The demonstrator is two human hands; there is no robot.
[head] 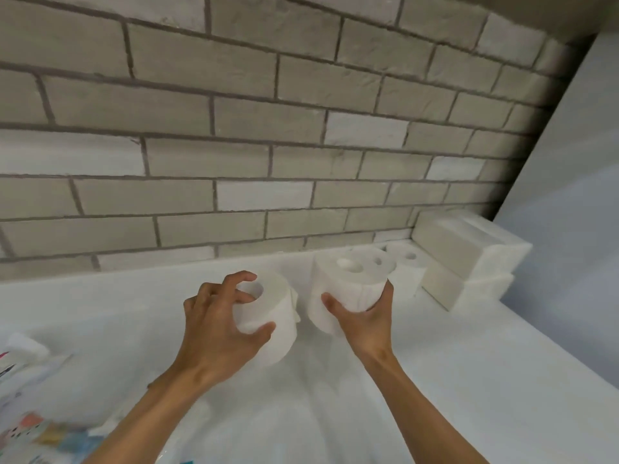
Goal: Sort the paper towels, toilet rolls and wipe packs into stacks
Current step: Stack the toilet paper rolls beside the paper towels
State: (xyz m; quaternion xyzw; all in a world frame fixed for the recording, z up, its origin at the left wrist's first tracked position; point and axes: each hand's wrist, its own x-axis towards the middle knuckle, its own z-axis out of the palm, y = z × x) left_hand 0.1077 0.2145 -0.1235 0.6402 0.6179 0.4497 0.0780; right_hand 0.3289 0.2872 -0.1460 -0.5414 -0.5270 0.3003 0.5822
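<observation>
The left hand (217,323) grips a roll (271,306), fingers curled over its top, thumb on its side. Just right of it, the right hand (361,316) clasps a second roll (348,286) from below; two holes show on top, so it may be two. Behind that hand stands a third roll (407,266), then stacked towels (469,262) against the wall (234,145). Wipe packs (33,430) lie below and to the left of the left hand.

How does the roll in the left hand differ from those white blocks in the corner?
The roll is round with a hollow core; the blocks are flat-sided and rectangular. The left hand grips the roll; the blocks sit untouched, stacked by the wall. Both are plain white.
</observation>
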